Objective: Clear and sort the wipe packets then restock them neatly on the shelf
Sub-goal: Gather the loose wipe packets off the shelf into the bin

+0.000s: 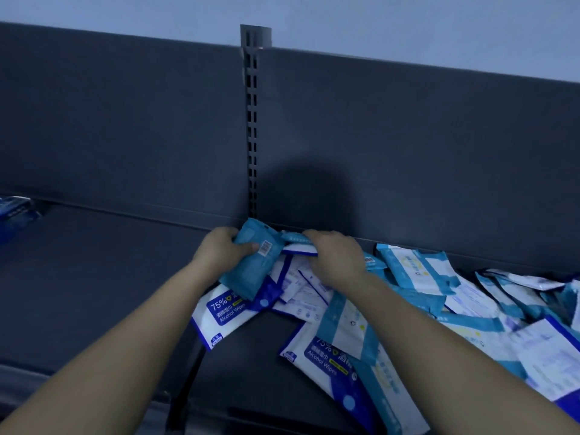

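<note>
A dark shelf (103, 265) holds a loose heap of wipe packets (464, 312) spread from the middle to the right edge. My left hand (221, 251) grips a teal packet (251, 262) with a barcode, tilted up near the back panel. My right hand (337, 259) reaches into the heap just right of it, fingers curled over a white and blue packet (299, 248). A white packet marked 75% Alcohol Wipes (219, 315) lies below my left hand, and another of the same kind (317, 356) lies nearer the front.
The grey back panel (125, 136) rises behind the shelf, with a slotted upright (252, 136) at its middle. A stack of blue packets (15, 211) sits at the far left edge. The left half of the shelf is bare dark metal.
</note>
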Demonstrator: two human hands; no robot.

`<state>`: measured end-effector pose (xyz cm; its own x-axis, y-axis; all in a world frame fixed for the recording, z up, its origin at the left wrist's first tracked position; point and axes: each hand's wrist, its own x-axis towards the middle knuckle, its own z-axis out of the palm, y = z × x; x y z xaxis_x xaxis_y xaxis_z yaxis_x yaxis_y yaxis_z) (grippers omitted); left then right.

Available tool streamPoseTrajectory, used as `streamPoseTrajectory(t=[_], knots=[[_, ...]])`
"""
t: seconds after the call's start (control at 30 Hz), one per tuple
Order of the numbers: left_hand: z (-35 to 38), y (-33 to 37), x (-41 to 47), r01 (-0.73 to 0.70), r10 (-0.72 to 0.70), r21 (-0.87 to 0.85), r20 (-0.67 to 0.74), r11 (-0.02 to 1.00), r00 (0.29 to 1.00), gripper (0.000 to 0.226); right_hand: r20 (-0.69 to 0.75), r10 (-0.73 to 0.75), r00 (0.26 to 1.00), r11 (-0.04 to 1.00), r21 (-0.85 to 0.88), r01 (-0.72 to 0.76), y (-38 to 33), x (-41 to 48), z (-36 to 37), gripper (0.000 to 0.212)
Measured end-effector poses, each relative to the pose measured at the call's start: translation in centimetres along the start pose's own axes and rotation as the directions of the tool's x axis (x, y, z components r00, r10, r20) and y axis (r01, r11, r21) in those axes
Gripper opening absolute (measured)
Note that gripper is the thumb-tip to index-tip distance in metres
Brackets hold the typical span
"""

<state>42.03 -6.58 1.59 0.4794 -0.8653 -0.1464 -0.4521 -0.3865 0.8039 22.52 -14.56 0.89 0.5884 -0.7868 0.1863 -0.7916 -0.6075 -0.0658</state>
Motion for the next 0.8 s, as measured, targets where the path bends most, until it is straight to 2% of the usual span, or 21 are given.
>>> streamPoseTrajectory(t=[0.07,0.13,0.27,0.37,0.5,0.67,0.8], knots=[[-0.1,-0.1,-1.1,0.015,-0.031,-0.257,-0.057,0.966,0.998,0.016,-0.148,0.007,0.989,0.997,0.078,0.004,-0.6,-0.6,-0.5,0.042],[-0.4,-0.2,-2.6,0.0,-0.061,-0.459,-0.117,0.888,0.991,0.009,-0.267,0.044,0.963,0.965,0.262,0.028,-1.7,-1.4,-1.4,0.039],[-1.4,-0.2,-6.8,-0.064,-0.123,-0.671,-0.227,0.739,0.966,0.006,-0.389,0.088,0.917,0.812,0.561,0.161,-5.4,-3.2,-2.8,0.037],[-2.7,-1.0,-10.5,-0.089,-0.18,-0.731,-0.282,0.676,0.942,0.01,-0.371,0.092,0.924,0.682,0.699,0.213,-8.5,-4.9,-2.8,0.029],[-4.8,-3.4,-15.5,-0.117,-0.244,-0.711,-0.384,0.693,0.891,0.009,-0.316,0.05,0.947,0.591,0.774,0.227,-12.8,-7.4,-2.1,0.029],[-7.8,-7.3,-21.7,-0.133,-0.346,-0.696,-0.502,0.705,0.793,0.01,-0.34,-0.052,0.939,0.482,0.815,0.321,-19.1,-10.7,-1.6,0.028],[-10.9,-10.5,-26.4,-0.151,-0.421,-0.691,-0.583,0.707,0.695,0.009,-0.307,-0.168,0.937,0.424,0.835,0.349,-25.0,-13.0,-1.8,0.027]])
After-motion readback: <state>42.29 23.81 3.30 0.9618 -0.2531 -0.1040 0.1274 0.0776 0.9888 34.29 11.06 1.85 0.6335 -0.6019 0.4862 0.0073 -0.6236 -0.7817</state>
